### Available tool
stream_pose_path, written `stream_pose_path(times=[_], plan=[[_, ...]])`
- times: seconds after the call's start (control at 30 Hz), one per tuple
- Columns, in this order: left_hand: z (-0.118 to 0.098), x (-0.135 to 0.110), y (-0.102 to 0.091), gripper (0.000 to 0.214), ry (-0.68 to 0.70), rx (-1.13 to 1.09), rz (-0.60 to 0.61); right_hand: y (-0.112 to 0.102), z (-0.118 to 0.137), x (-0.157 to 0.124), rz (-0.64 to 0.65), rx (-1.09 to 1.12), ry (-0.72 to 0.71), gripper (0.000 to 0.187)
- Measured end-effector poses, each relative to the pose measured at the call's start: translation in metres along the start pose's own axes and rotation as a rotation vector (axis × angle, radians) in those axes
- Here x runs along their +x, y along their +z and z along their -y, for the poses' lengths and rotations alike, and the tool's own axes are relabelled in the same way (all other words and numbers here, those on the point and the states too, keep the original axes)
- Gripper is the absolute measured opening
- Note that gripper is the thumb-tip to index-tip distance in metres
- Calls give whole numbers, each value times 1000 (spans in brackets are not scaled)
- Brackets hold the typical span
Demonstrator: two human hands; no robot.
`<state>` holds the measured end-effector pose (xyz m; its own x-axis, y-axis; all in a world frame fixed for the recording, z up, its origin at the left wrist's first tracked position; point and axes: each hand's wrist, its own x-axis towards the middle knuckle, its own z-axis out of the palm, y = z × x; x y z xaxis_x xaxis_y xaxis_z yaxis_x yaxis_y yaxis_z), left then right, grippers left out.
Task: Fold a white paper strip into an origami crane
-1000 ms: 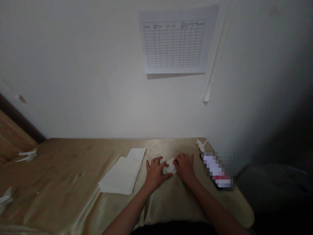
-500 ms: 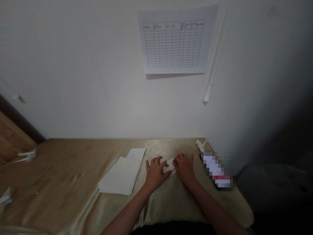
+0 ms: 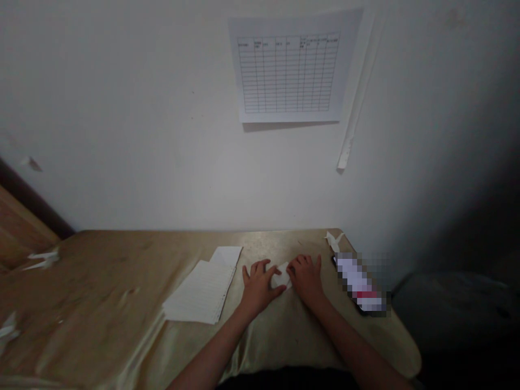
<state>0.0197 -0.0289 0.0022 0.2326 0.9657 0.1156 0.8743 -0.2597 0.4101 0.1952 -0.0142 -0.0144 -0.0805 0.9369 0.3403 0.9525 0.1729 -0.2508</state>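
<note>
A small piece of folded white paper [image 3: 280, 277] lies on the cloth-covered table between my two hands. My left hand [image 3: 259, 283] holds it from the left, with the thumb and index finger on the paper and the other fingers curved outward. From the right, my right hand [image 3: 305, 276] pinches its edge with the fingers drawn together, while the little finger sticks out. Part of the paper is hidden under the right fingers, so its full folded shape cannot be made out.
Lined loose sheets [image 3: 201, 292] lie stacked left of my hands. A phone with a blurred screen [image 3: 359, 284] is at the right edge, below a folded paper figure [image 3: 333, 241]. More white paper figures [image 3: 44, 259] are far left. A printed table sheet [image 3: 288, 73] hangs on the wall.
</note>
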Motion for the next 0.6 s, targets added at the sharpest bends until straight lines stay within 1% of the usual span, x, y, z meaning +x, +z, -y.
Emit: stream_pose_path(times=[0.1, 0.2, 0.4, 0.6], plan=[[0, -1, 0, 36, 42, -10, -14, 2, -2, 0, 8, 9, 9, 16], [-1, -2, -1, 30, 75, -10, -10, 3, -2, -1, 17, 12, 14, 15], [-1, -2, -4, 28, 63, 2, 14, 0, -2, -2, 24, 57, 45, 14], [-1, -3, -4, 29, 70, 18, 15, -2, -9, -3, 35, 113, 71, 15]])
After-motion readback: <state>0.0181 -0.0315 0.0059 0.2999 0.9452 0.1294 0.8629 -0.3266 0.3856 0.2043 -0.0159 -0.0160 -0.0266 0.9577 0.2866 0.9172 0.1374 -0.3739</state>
